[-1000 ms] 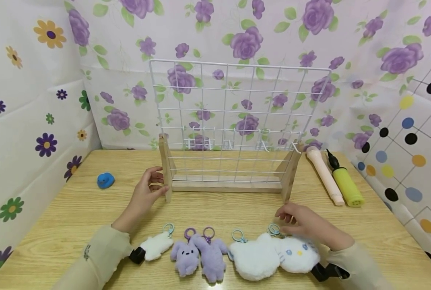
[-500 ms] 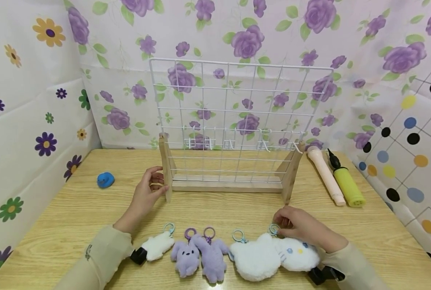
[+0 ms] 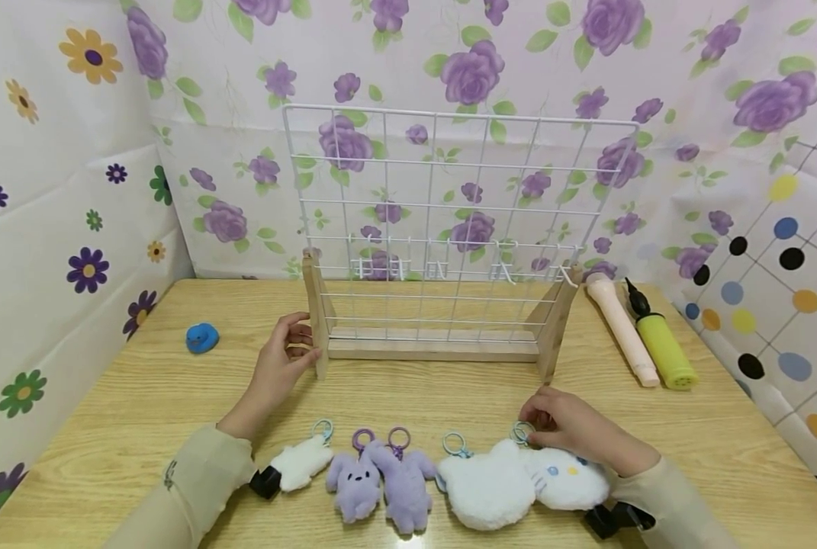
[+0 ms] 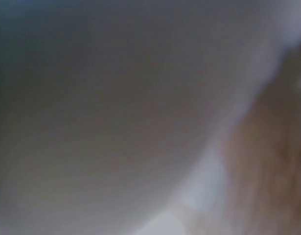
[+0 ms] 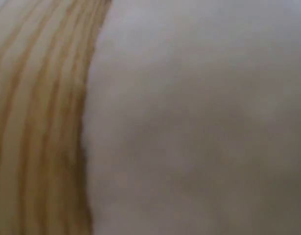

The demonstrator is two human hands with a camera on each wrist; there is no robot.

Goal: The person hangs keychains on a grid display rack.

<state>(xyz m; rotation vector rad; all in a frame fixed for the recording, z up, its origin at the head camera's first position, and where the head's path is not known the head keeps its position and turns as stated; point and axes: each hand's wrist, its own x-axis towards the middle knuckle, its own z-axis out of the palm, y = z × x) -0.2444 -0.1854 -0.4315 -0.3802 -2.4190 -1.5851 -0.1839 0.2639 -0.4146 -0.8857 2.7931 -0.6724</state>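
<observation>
A white wire grid rack [image 3: 435,204] stands upright on a wooden base. My left hand [image 3: 274,368] holds its left wooden leg [image 3: 316,320], thumb in front. My right hand [image 3: 583,427] pinches the light-blue keyring [image 3: 519,433] of a white cat-face plush keychain [image 3: 564,480], which lies on the table partly under the hand. White plush fills most of the right wrist view. Beside it lie another white plush keychain [image 3: 488,488], two purple plush keychains [image 3: 357,492] and a small white one [image 3: 302,462] near my left sleeve. The left wrist view is too blurred to read.
Several white hooks [image 3: 502,267] hang on the lower grid. A blue rubber duck [image 3: 202,338] sits at the left. Right of the rack lie a pink tube [image 3: 621,328] and a yellow-green hand pump [image 3: 664,347]. Patterned cloth walls enclose the wooden table [image 3: 422,400].
My right hand has moved slightly left and closed its fingertips on the light-blue keyring. My left hand stays at the rack's leg. The head view has shifted slightly.
</observation>
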